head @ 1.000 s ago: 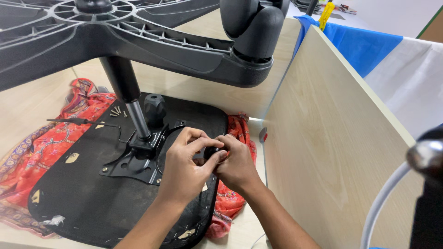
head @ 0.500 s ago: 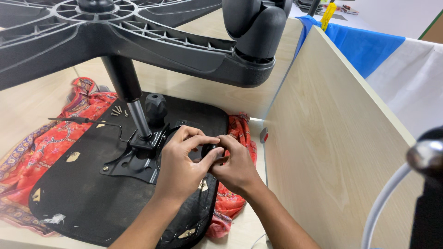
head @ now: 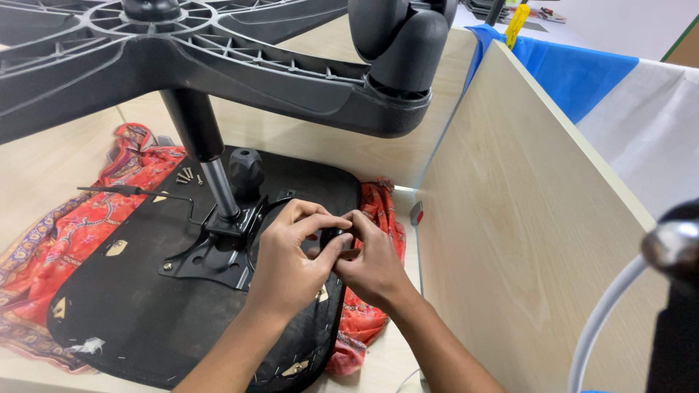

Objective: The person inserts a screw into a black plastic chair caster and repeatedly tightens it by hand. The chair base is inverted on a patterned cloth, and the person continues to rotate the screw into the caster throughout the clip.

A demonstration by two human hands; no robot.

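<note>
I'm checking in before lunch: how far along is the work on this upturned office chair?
Done: the metal mechanism plate sits on the black seat underside, gas column and wheeled base standing in it. In hand: the left hand and right hand pinch a small dark part at the seat's right edge. Left: loose screws still lie on the seat.

I am seeing a black upturned chair seat underside (head: 145, 313) lying on a red-orange patterned cloth (head: 65, 240) with purple and gold borders. The matte black metal mounting plate (head: 218, 251) is showing a silver gas-lift rod (head: 218, 189) under a dark grey ribbed plastic star base (head: 240, 65). Pale beige wooden partition panels (head: 510, 240) are standing beside a bright blue and white sheet (head: 582, 73) and a yellow clip (head: 518, 18).
</note>
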